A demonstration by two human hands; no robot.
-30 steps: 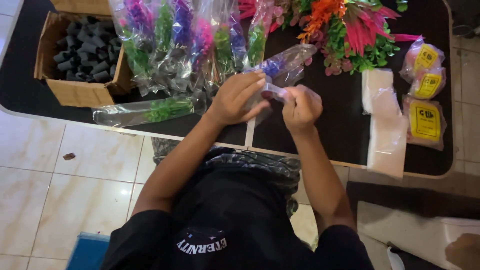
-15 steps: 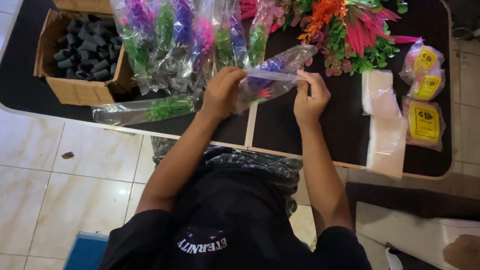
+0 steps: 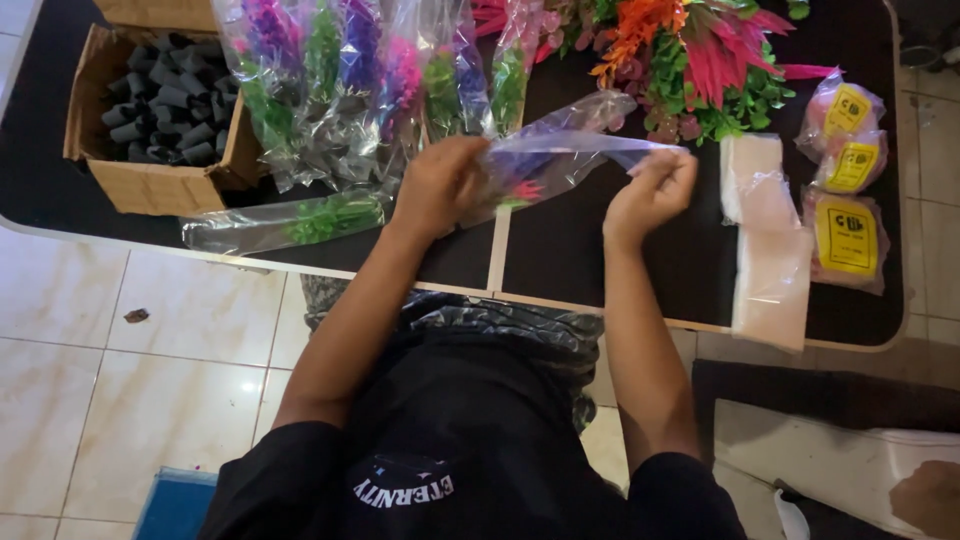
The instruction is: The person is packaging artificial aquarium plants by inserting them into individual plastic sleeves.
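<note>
A cardboard box [image 3: 150,185] of dark tubes [image 3: 165,110] is parked at the table's [image 3: 600,260] left end, bagged flowers [image 3: 330,90] piled beside it, yellow-labelled packets [image 3: 848,160] stacked far right.

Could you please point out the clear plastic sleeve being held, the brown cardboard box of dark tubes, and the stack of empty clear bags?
Clear plastic sleeve [image 3: 560,152], head view, on its middle between both hands.
Brown cardboard box [image 3: 150,187], head view, front wall.
Stack of empty clear bags [image 3: 768,250], head view, mid-stack.
</note>
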